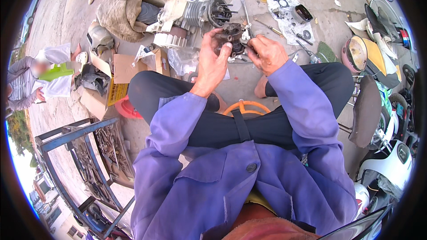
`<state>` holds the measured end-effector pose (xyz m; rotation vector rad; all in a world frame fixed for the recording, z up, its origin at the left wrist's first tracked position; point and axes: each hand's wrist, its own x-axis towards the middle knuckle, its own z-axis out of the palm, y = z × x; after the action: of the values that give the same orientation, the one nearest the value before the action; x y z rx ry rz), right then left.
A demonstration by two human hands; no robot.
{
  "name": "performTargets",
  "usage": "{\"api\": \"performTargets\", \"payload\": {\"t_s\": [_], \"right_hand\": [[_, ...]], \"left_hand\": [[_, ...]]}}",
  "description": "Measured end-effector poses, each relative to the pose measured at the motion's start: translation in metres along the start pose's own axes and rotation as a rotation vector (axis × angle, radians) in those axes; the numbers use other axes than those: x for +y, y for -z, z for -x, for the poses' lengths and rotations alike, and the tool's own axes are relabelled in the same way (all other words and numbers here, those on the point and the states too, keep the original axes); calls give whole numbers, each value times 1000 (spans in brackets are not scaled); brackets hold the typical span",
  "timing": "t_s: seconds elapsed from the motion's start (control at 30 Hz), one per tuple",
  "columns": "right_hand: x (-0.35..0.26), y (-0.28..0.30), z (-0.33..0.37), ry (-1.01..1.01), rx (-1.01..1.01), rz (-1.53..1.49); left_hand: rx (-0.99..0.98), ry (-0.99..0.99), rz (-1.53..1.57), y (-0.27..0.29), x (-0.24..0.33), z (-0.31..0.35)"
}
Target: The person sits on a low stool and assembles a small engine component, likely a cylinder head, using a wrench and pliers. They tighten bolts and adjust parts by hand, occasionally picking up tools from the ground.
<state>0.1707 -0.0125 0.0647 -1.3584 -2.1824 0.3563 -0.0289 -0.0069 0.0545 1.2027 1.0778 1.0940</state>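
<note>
The dark metal part [232,33] is in the left hand [213,60], on the person's side of the engine [195,11], near the cylinder end where the studs stand out. The left thumb presses the part from the front and the fingers go around its other side, so this hand clearly grips it, although the fingertips are partly hidden behind the metal. The right hand [267,53] is at the other side of the part, with its fingers curled and the thumb near them; I cannot tell whether it pinches something, because the knuckles cover the tips. The lower portion of the part is dark and difficult to separate from what lies under it. To the right of the engine, a long metal tool [245,13] reaches down toward the right hand, and its lower end is not clear. Farther right of the engine lies a white sheet [289,31] with a black square part [303,13] and a flat gasket [280,1]. A brown cloth [122,13] covers some of the engine's left side. Nearer to the person than the engine, a clear plastic bag [182,60] is partly hidden by the left hand, and its contents cannot be made out.
</note>
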Motion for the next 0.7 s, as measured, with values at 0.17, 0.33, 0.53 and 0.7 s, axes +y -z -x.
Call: {"api": "performTargets", "payload": {"t_s": [0.17, 0.33, 0.53, 0.7], "right_hand": [[20, -5, 2, -222, -51, -381], [18, 4, 0, -777, -148, -1042], [30, 0, 1, -748, -257, -1317], [28, -11, 5, -727, -215, -1257]], "left_hand": [[-17, -27, 27, 2, -9, -4], [-26, 71, 201, 2, -8, -6], [-30, 121, 283, 2, -4, -6], [-40, 121, 218, 5, -7, -4]]}}
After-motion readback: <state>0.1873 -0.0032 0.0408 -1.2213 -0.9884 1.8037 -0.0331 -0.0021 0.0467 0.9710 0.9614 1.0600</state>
